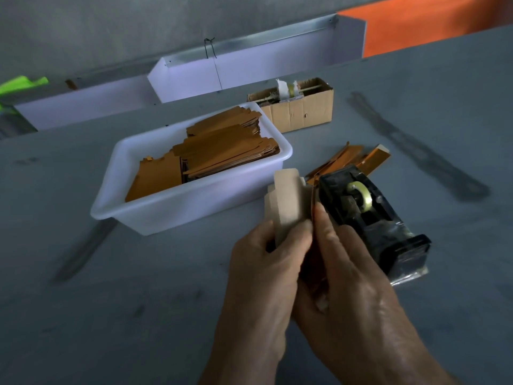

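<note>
Item: carton blank [287, 200], held upright btwn L hand [266, 262] & R hand [355, 287], both pinching its lower part, prob. to fold it open; above table [138, 315], just beside tape dispenser [369, 215] kept handy for sealing, tub [194, 215] w/ spare blanks [222, 154] behind.

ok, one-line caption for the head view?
Left hand and right hand hold a carton blank beside a tape dispenser and a white tub of orange blanks.

I note a white plastic tub [194, 215] on the grey desk [111, 315], stacked with orange-brown card blanks [222, 151]. An open cardboard box [302, 112] stands behind it. A black tape dispenser [369, 212] sits right of the tub, with loose orange pieces [349, 159] just beyond.
</note>
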A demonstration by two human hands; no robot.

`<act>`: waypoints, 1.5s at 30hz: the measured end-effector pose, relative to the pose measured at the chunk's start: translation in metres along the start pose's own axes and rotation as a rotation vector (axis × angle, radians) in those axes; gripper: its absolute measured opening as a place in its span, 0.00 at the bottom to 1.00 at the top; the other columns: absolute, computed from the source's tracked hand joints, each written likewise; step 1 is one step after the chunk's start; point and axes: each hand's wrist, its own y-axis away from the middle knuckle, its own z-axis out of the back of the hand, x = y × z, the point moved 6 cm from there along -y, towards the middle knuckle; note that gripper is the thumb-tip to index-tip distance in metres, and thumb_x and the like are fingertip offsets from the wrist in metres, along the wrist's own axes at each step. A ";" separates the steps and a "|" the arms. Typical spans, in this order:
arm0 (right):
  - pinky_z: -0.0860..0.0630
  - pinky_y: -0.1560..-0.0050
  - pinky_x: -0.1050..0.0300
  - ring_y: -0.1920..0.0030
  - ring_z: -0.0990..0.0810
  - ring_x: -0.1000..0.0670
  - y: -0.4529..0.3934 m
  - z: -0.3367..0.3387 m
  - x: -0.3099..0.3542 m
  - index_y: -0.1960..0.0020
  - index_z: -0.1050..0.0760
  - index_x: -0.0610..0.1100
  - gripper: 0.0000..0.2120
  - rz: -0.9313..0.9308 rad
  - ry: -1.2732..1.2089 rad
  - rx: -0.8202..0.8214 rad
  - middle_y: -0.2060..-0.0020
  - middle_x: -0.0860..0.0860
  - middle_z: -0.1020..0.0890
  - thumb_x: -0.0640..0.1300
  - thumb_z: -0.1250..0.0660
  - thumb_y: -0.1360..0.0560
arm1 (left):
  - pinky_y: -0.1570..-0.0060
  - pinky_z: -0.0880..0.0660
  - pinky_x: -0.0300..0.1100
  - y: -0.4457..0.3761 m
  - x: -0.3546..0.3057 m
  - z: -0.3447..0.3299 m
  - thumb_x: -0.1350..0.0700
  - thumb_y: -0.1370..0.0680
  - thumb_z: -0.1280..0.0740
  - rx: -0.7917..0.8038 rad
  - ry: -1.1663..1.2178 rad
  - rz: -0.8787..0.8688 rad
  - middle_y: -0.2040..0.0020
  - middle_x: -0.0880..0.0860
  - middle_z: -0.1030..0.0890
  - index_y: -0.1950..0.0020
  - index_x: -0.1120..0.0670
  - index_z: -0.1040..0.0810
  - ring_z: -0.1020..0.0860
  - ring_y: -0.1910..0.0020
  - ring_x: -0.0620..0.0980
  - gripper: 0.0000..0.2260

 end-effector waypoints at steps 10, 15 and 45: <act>0.25 0.63 0.72 0.61 0.21 0.62 -0.003 0.016 -0.022 0.43 0.25 0.59 0.15 -0.280 -0.314 -0.044 0.62 0.58 0.20 0.56 0.34 0.30 | 0.61 0.22 0.38 0.001 -0.006 0.016 0.49 0.27 0.29 0.044 -0.180 -0.150 0.61 0.47 0.14 0.54 0.42 0.16 0.16 0.60 0.43 0.04; 0.25 0.67 0.68 0.65 0.20 0.59 -0.005 0.012 -0.033 0.60 0.19 0.55 0.15 -0.513 -0.566 -0.028 0.67 0.54 0.18 0.63 0.38 0.36 | 0.62 0.24 0.38 0.002 -0.004 0.012 0.47 0.31 0.29 0.192 -0.127 -0.046 0.60 0.49 0.14 0.54 0.46 0.17 0.16 0.60 0.46 0.08; 0.25 0.69 0.52 0.67 0.26 0.46 0.002 -0.008 -0.046 0.59 0.21 0.43 0.17 -0.731 -0.902 -0.085 0.69 0.47 0.23 0.57 0.34 0.36 | 0.65 0.24 0.32 0.021 0.006 0.007 0.52 0.27 0.27 0.237 -0.184 -0.040 0.59 0.47 0.14 0.51 0.39 0.18 0.16 0.60 0.41 0.09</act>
